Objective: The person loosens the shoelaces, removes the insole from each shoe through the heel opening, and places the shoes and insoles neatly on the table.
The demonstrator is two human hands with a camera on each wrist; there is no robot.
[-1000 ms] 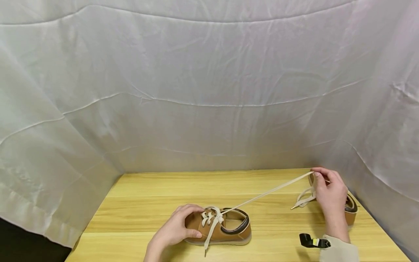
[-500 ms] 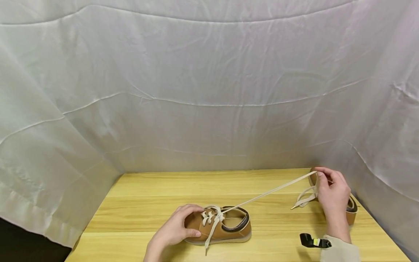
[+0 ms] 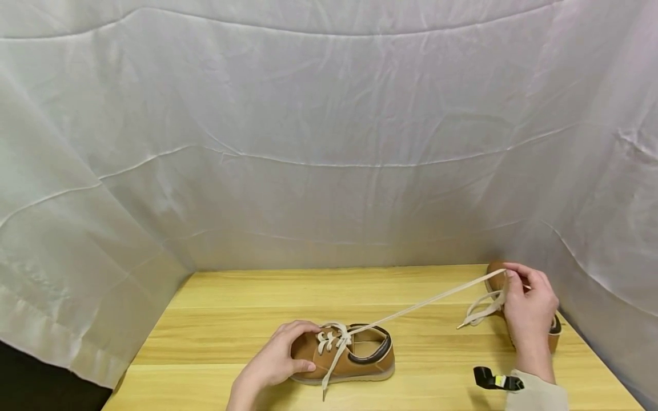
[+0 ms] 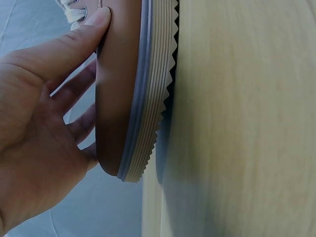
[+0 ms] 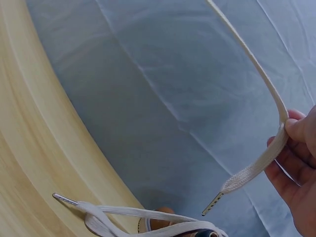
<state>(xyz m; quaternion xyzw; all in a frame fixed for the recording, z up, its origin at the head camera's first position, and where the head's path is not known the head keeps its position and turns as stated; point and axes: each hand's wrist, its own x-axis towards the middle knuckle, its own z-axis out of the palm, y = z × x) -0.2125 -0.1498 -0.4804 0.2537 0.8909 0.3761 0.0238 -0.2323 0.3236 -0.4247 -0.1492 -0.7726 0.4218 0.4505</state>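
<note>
In the head view, a brown lace-up shoe (image 3: 367, 370) lies lengthwise across the wooden table (image 3: 231, 319), toe left, opening right. The person's left hand (image 3: 280, 354) is the nearer one, gripping the toe. A cream shoelace (image 3: 437, 297) runs straight from the lacing, rightward past the heel and away from the person, to the right hand (image 3: 529, 302), well apart, in front of a second shoe (image 3: 496, 278).

The left wrist view shows the thumb on one side of the upper, fingers behind the toe.

In the right wrist view, thumb and fingers pinch the shoelace near its end, the metal aglet (image 5: 212, 203) free beyond them.
</note>
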